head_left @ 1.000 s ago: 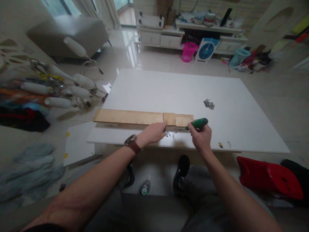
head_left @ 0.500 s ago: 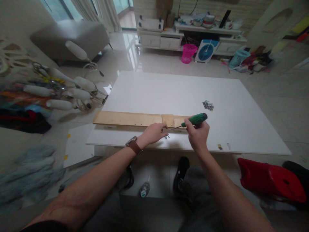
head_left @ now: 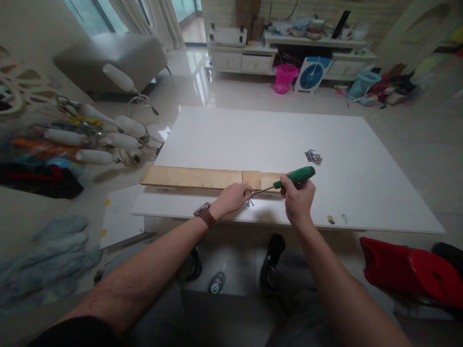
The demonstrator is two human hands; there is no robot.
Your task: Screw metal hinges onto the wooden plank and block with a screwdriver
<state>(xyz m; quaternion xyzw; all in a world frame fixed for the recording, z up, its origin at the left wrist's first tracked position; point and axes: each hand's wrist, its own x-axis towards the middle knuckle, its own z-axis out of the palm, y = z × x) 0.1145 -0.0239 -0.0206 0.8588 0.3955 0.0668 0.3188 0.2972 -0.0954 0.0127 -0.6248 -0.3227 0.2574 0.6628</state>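
Note:
My right hand (head_left: 299,195) grips the green handle of a screwdriver (head_left: 294,177). Its thin shaft points left and reaches the fingertips of my left hand (head_left: 235,197). Those fingers are pinched on a small metal screw (head_left: 252,193), mostly covered, at the screwdriver's tip. Just behind the left hand lies a long wooden board (head_left: 191,177) with small dark holes along its near edge. A short wooden piece (head_left: 251,180) sits across it. Several loose screws (head_left: 249,203) rest below my left fingers on the white tabletop (head_left: 271,140).
Metal brackets (head_left: 313,157) lie in a small pile at the right of the white surface. Two small items, one a yellow-and-dark piece (head_left: 331,220), are near its front edge. A red stool (head_left: 412,272) stands at right, and a bottle (head_left: 217,283) is on the floor between my feet.
The screwdriver's tip has come up to my left fingertips, which have closed from a looser, spread pose. The view has shifted slightly.

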